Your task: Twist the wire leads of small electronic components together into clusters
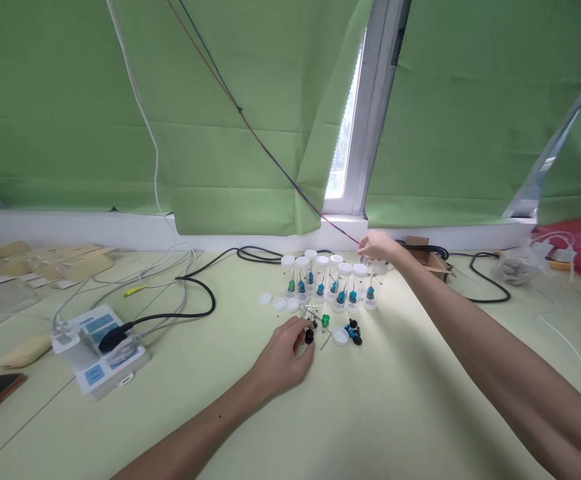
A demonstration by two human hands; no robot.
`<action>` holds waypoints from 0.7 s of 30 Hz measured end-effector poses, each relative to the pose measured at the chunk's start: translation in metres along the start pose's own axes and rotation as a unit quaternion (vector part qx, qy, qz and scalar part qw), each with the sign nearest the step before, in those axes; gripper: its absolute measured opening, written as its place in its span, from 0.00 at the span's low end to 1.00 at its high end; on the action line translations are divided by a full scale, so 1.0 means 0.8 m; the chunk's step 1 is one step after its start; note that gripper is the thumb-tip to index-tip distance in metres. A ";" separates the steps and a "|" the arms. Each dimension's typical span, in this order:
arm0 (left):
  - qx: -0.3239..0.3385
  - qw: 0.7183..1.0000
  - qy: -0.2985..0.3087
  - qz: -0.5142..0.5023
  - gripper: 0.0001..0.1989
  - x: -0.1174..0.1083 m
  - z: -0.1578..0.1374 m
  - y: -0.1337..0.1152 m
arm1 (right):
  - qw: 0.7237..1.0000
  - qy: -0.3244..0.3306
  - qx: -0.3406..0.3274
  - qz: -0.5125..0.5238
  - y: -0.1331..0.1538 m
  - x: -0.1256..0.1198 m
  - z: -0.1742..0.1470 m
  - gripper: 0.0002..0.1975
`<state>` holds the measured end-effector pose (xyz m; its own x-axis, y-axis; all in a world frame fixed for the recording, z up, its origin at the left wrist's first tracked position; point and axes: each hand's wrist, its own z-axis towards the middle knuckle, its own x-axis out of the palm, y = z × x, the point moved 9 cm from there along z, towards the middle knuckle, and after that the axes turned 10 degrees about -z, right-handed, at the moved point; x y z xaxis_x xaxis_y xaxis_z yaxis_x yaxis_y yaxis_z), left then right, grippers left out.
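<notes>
Several clear tubes (321, 280) with white lids stand upright in a group, with small blue or green pieces and thin rods inside. At the group's back right, the bent fingers of my right hand (381, 247) are closed; what they grip is too small to make out. My left hand (285, 353) rests on the table in front, thumb and forefinger closed about a small black part (309, 336). Close by lie a green piece (325, 321), a hex key (326, 340), a white lid (340, 336) and some black and blue pieces (354, 331).
More white lids (279, 305) lie left of the tubes. A power strip (100, 350) with plugs and cables sits at the left, near yellowish blocks (55, 262). Behind my right wrist is a cardboard box (433, 262). A black cable (490, 293) loops at the right.
</notes>
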<state>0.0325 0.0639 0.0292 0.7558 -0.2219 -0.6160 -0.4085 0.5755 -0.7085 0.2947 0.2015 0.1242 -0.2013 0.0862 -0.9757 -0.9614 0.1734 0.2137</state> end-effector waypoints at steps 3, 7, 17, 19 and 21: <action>0.000 1.000 -0.001 0.001 0.10 0.000 0.000 0.001 | 1.000 0.000 0.007 -0.018 0.002 0.004 0.001 0.07; 0.002 1.000 -0.005 0.003 0.10 0.000 0.001 0.001 | 0.998 -0.034 0.017 -0.046 0.006 -0.005 -0.006 0.07; 0.016 1.000 -0.013 -0.002 0.16 -0.002 -0.001 -0.002 | 0.944 -0.322 -0.036 -0.060 0.043 -0.106 -0.078 0.13; 0.013 1.000 -0.024 -0.010 0.18 -0.003 0.000 0.003 | 0.902 -0.422 -0.090 -0.015 0.060 -0.130 -0.115 0.13; 0.011 0.998 -0.056 -0.026 0.18 -0.009 0.001 0.007 | 0.862 -0.480 -0.153 0.059 0.077 -0.139 -0.152 0.12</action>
<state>0.0248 0.0691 0.0301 0.8291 -0.1633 -0.5348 -0.3565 0.5825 -0.7305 0.2347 0.0834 0.2400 -0.1935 0.8832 -0.4272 -0.9790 -0.1454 0.1428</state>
